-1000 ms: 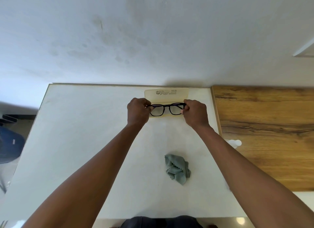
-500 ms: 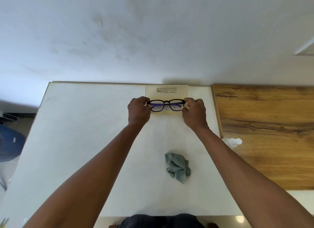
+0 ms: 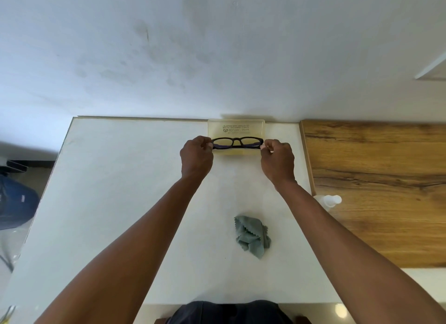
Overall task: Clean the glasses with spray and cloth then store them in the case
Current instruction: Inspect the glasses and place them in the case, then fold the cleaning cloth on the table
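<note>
Crumpled grey cloth (image 3: 252, 236) nearest on white table (image 3: 120, 191), spray bottle (image 3: 329, 200) beside right forearm, left hand (image 3: 196, 156) and right hand (image 3: 277, 159) each pinching an end of black glasses (image 3: 237, 142), held over open yellowish case (image 3: 236, 128) by the wall

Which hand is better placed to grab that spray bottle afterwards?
Probably the right hand. The spray bottle lies by the right forearm, at the wooden surface's edge. The left hand would have to cross over. Both now grip the glasses above the open case.
</note>
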